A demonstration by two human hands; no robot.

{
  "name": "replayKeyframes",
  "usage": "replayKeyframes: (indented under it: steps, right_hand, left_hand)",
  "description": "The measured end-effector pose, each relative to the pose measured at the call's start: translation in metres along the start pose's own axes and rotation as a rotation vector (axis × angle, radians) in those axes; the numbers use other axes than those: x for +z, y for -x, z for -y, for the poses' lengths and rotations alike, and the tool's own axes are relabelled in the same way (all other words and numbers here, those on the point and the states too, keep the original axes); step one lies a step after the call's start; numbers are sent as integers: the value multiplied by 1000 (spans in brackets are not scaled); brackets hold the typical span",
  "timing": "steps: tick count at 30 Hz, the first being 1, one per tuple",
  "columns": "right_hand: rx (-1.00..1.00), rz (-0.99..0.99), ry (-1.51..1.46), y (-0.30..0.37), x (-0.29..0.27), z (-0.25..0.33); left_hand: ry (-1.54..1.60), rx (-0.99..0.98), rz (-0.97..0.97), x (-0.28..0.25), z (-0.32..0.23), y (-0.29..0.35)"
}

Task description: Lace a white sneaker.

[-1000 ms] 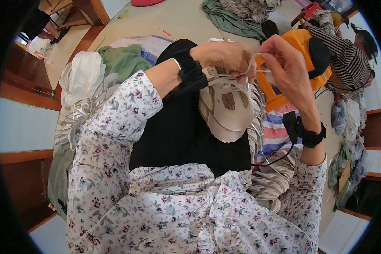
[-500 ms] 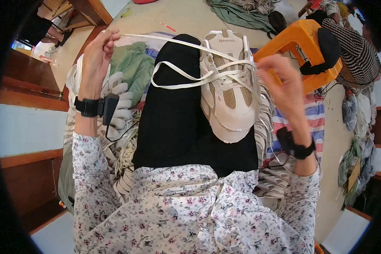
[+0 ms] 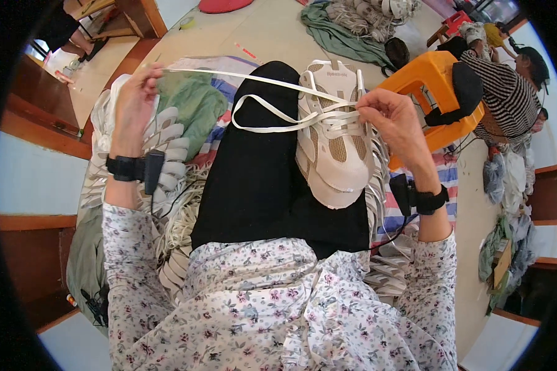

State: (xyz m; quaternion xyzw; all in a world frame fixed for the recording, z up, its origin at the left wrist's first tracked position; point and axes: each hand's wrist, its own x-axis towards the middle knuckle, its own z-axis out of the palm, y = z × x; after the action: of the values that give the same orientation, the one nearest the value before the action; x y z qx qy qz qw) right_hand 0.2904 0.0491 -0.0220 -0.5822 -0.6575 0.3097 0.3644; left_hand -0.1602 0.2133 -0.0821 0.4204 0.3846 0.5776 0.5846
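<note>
A beige sneaker (image 3: 341,170) with mesh panels rests on my black-covered lap (image 3: 247,179), its toe toward me. My left hand (image 3: 136,102) is raised at the left, fingers pinched on the end of a flat cream shoelace (image 3: 272,130). From there the lace runs taut across to the sneaker's upper eyelets. A second length of lace loops loosely over the lap beside the shoe. At the sneaker's right edge, my right hand (image 3: 395,122) is closed in a pinch on the lace by the eyelets; its fingertips partly cover that spot.
Several pale shoe uppers (image 3: 167,145) are stacked along my left side, more lie at my right. An orange plastic stool (image 3: 418,77) stands beyond my right hand. A person in a striped top (image 3: 507,93) sits farther right. Green cloth (image 3: 195,102) lies by my left hand.
My right hand has come in from right of the shoe and closed at its eyelets. My left hand is slightly lower, still holding the stretched lace.
</note>
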Motion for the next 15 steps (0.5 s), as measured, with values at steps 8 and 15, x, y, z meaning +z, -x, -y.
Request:
replayKeyframes:
  steps: [8, 15]
  right_hand:
    - [65, 271, -423, -5, -24, -5]
    - [8, 408, 190, -17, -23, 19]
  left_hand:
    - [196, -120, -102, -135, -47, -25]
    - [144, -136, -95, -130, -63, -22]
